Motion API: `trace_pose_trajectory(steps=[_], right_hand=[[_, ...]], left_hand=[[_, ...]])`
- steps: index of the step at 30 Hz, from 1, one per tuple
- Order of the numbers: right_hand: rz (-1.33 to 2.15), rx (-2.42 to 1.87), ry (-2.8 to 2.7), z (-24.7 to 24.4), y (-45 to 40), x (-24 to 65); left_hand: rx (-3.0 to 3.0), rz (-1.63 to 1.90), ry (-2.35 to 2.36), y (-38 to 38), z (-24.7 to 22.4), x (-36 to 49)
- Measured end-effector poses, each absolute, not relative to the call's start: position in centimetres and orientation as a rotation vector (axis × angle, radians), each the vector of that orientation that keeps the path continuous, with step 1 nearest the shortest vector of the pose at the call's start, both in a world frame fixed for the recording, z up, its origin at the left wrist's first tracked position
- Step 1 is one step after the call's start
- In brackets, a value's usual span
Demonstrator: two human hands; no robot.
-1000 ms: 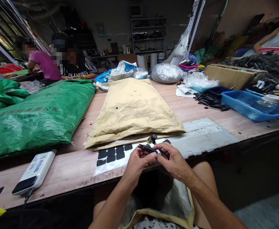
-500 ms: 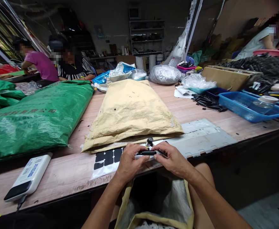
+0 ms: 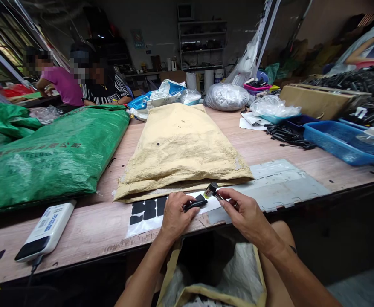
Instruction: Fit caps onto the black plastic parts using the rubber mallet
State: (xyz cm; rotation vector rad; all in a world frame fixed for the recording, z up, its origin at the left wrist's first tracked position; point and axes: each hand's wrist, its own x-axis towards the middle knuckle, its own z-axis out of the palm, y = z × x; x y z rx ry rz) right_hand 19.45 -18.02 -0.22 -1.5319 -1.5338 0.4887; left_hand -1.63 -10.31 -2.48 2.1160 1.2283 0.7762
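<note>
Near the table's front edge, my left hand (image 3: 176, 216) pinches a slim black tube-shaped part (image 3: 195, 205) between thumb and fingers. My right hand (image 3: 242, 214) is wrapped round the handle of a small mallet with a black end, a metallic middle and a yellowish lower end (image 3: 210, 190). The mallet's head is just above and to the right of the black part; whether they touch I cannot tell. Beneath and left of my left hand lies a white sheet with black rounded patches (image 3: 144, 215). Below my hands, an open yellow-edged sack (image 3: 206, 290) gapes at my lap.
A full yellow sack (image 3: 187, 145) lies just beyond my hands, with a green sack (image 3: 59, 157) to its left. A white power bank (image 3: 47, 230) with a cable sits front left. Right stand a blue tray (image 3: 337, 145) and black parts (image 3: 287, 135). Co-workers sit farther back.
My right hand has moved right, away from my left, and the mallet head has tilted and shifted right. The black part now slants in my left hand. The view has shifted slightly.
</note>
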Motion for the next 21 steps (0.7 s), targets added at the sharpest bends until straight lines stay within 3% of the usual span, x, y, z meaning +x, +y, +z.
trace_pose_trajectory(steps=[21], right_hand=[[0.302, -1.306, -1.712, 0.2, -18.1, 16.7]], left_hand=[[2.086, 0.756, 1.257, -10.1, -3.0, -1.6]])
